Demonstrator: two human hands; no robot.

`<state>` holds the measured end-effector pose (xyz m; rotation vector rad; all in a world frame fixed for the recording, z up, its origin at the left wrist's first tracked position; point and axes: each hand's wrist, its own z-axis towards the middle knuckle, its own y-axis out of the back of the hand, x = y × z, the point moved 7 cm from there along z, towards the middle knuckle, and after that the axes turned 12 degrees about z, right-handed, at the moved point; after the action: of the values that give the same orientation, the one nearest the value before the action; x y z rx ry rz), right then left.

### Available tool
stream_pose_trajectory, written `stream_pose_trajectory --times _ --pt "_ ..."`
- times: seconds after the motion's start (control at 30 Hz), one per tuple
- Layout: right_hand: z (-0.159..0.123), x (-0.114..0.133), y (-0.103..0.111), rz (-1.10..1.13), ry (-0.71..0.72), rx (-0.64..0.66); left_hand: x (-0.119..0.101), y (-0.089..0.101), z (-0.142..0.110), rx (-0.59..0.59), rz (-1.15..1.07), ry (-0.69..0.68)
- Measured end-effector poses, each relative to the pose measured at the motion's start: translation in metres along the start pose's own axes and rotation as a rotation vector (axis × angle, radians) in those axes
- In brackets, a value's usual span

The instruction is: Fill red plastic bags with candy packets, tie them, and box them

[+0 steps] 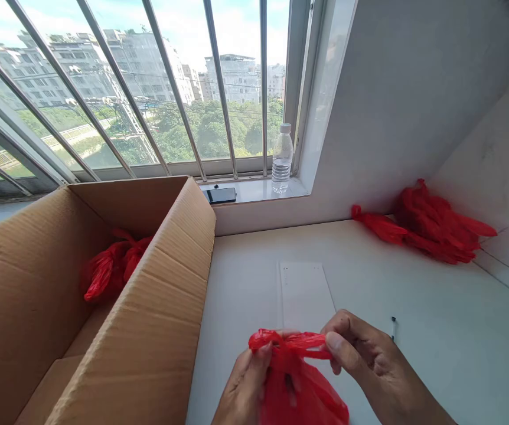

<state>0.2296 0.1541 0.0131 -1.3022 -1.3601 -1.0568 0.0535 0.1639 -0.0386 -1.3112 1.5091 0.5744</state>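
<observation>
A thin red plastic bag (pixel 301 389) hangs between my two hands near the bottom of the view. My left hand (pixel 245 381) is closed on its gathered top, with the thumb pressed on the plastic. Between the thumb and forefinger of my right hand (pixel 365 360), a handle of the same bag is pinched and drawn out to the right. What the bag contains, if anything, cannot be made out. Inside the open cardboard box (pixel 148 319) on the left lie more red plastic bags (pixel 113 265).
A pile of red plastic bags (pixel 440 224) lies by the wall on the white table (pixel 245 265). Beyond my hands are a flat white sheet (pixel 305 289) and a pen (pixel 393 327). A phone (pixel 219 195) and a water bottle (pixel 283 159) rest on the sill of the barred window.
</observation>
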Motion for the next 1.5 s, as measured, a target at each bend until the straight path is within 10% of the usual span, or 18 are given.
stream_pose_trajectory --times 0.2,0.53,0.73,0.87,1.13,1.33,1.5 --pt "-0.019 0.017 -0.017 -0.135 0.244 0.182 -0.017 -0.011 0.004 0.083 -0.053 0.014" --pt "0.012 -0.016 -0.022 -0.014 0.077 0.322 -0.029 -0.016 -0.004 0.113 0.347 -0.134" --pt "0.020 -0.038 -0.027 0.067 -0.083 0.318 -0.047 -0.018 -0.021 -0.188 1.021 -0.940" --pt "0.022 -0.038 -0.037 0.180 -0.060 0.439 -0.037 -0.017 -0.019 -0.211 1.071 -1.064" --pt "0.023 -0.048 0.007 -0.181 0.018 0.122 -0.012 0.012 -0.036 -0.241 1.184 -1.043" --pt "0.012 -0.080 0.047 -0.344 -0.048 -0.091 0.046 0.068 -0.049 -0.466 1.055 -0.737" --pt "-0.008 -0.093 0.013 -0.359 0.179 -0.207 0.073 0.035 -0.027 -0.476 1.295 -0.886"
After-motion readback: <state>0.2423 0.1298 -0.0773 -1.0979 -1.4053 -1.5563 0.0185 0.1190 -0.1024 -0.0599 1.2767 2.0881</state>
